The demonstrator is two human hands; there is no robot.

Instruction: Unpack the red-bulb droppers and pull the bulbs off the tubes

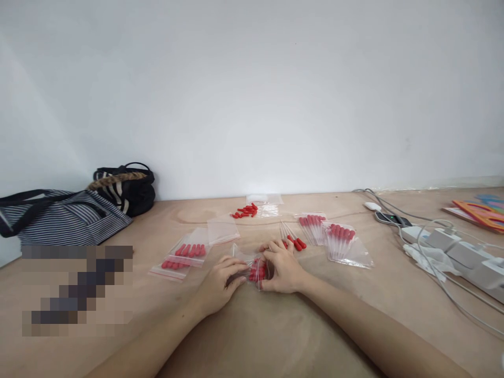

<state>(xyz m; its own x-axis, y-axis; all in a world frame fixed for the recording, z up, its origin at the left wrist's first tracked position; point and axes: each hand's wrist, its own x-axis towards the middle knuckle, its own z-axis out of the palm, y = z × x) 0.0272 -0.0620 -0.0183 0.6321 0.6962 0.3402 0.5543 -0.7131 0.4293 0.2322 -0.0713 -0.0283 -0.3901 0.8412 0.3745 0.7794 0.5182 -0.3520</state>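
Note:
Both hands hold a clear zip bag (258,270) with several red-bulbed droppers inside, low over the table. My left hand (222,281) grips its left side, fingers and thumb closed on the plastic. My right hand (284,266) pinches the other side, thumb below and fingers curled above. Parts of the bag are hidden by the fingers. Just beyond the right hand lie a few loose droppers (297,242) with red bulbs and thin clear stems. To the left, an empty-looking clear zip bag (223,232) lies flat.
Filled dropper bags lie left (191,250) and right (342,236). Loose red bulbs (244,211) rest beside clear tubes (269,209) at the back. A striped bag (66,218) and black bag (137,194) stand left. Right are a power strip (460,249), cables and a phone-like device (394,219).

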